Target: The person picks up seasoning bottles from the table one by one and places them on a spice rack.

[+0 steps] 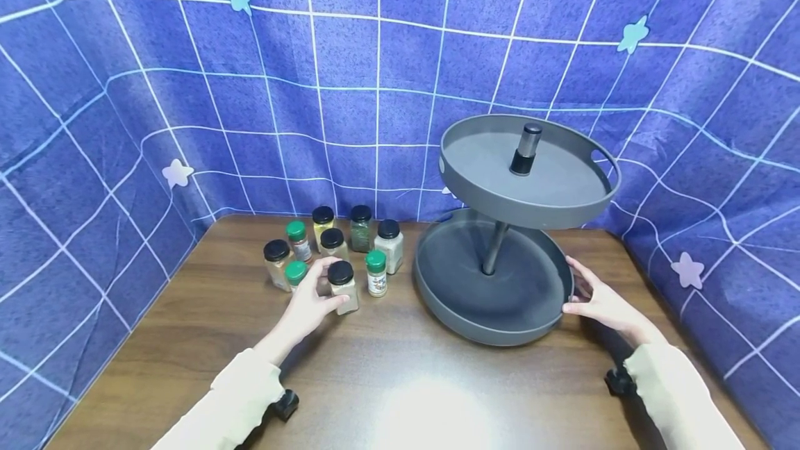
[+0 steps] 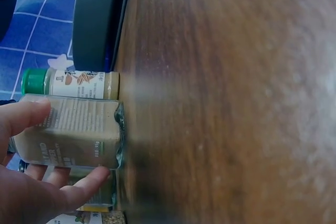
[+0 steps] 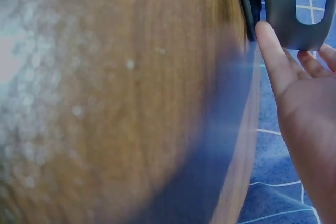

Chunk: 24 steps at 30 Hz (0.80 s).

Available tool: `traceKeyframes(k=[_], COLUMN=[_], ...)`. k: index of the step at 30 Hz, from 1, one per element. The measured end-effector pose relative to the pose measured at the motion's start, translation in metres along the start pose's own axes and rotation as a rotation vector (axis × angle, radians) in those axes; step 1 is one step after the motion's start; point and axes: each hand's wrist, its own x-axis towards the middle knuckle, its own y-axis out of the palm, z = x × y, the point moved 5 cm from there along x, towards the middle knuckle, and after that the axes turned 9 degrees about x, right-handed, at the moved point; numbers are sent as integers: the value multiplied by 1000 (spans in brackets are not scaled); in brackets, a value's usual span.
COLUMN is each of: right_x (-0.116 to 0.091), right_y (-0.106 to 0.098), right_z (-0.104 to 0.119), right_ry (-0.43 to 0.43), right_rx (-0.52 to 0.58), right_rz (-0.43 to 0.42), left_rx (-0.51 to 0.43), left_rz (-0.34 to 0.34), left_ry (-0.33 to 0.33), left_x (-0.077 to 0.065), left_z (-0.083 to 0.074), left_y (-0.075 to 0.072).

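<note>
The person's left grip (image 1: 312, 301) is grasping a square glass jar (image 1: 347, 292) with a black lid, and the thumb and fingers are holding it from its sides. This jar is containing a pale powder, and it is staying in the left half of the bench (image 1: 350, 380), at the front of a group of spice containers. In the left wrist view its base is appearing close to the wood, but I cannot tell whether it is touching.

Just to the right of it, a small green-capped bottle (image 1: 377, 276) is standing upright, and behind this bottle a white jar (image 1: 390, 248) with a black lid is standing. A jar of green herbs (image 1: 361, 233) and a yellow jar (image 1: 323, 224) are standing near the back edge. More containers, with black and green tops, are filling the side toward the back left corner; one green cap (image 1: 296, 271) is showing partly behind the left grip.

The right grip (image 1: 600, 304) is not clenching anything: its fingers are resting loosely against the outer wall of the lower tray (image 1: 456, 283). This round grey tray is occupying the right half of the bench, near the back edge, and the upper tray (image 1: 475, 155) is sitting above it on a central post (image 1: 496, 248). Behind the bench a blue curtain (image 1: 312, 110) is hanging.
</note>
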Motion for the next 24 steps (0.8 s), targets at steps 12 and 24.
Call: traceKeyframes(k=[12, 24], right_x=[0, -1], right_y=[4, 3], right_z=[2, 4], right_ry=[41, 63], right_rx=[-17, -72], right_rz=[-9, -30], left_rx=[46, 59], left_rz=[-16, -25], left_ry=[12, 67], left_x=[-11, -5], left_z=[-39, -59], left_y=[-5, -10])
